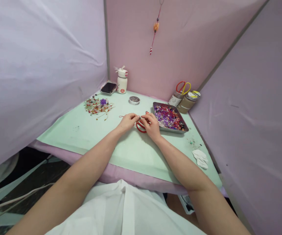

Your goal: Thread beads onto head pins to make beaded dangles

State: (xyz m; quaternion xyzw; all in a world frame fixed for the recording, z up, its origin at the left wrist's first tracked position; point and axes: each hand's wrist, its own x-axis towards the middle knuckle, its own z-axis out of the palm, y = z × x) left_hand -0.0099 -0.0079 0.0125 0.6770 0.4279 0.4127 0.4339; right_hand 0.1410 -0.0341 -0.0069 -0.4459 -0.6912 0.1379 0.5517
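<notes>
Red cord [122,116]: thin, slack, free end trailing left; lies mid-bench on the green mat [87,130]. Left hand [128,121] and right hand [152,126] both pinch it, fingertips nearly meeting. Red-handled scissors [140,128] under the right hand. Bead tray [174,131] just beside, toward the right edge.

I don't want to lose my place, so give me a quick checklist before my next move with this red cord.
1. Left hand pinches the red cord: ok.
2. Right hand fingertips meet the left's: ok; what they grip: cannot tell.
3. Red scissors show under the right hand, in reach: ok.
4. Bead tray sits flat beside the right hand: ok.
5. Anything threaded on the cord: cannot tell, too small.
</notes>
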